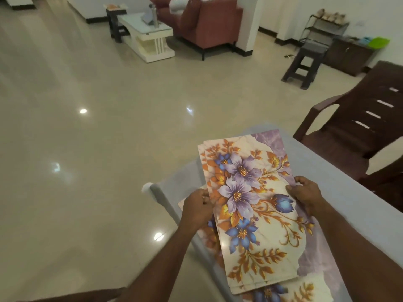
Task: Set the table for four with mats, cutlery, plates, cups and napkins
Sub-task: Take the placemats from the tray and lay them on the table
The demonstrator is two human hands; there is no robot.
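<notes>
— What does the head view show at the table (340, 192)?

— A person holds a small stack of flowered mats (250, 199) over the near corner of the pale-topped table. The left hand (197, 207) pinches the stack's left edge, fingers curled round it. The right hand (304, 192) grips the right edge, thumb on top of the print.

— How many mats are in the stack?

— At least two: a second edge peeks out along the far and left sides. The exact count cannot be told.

— Is anything already laid on the table?

— Another mat (283, 293) with the same purple and blue flowers lies flat at the near edge, just under the lower end of the held stack.

— And around the table?

— A dark brown plastic chair (357, 127) stands at the far right side. Beyond it, on the glossy tiled floor (87, 105), are a dark stool (305, 62), a white coffee table (148, 38) and a red sofa (209, 20), all well apart from the hands.
</notes>
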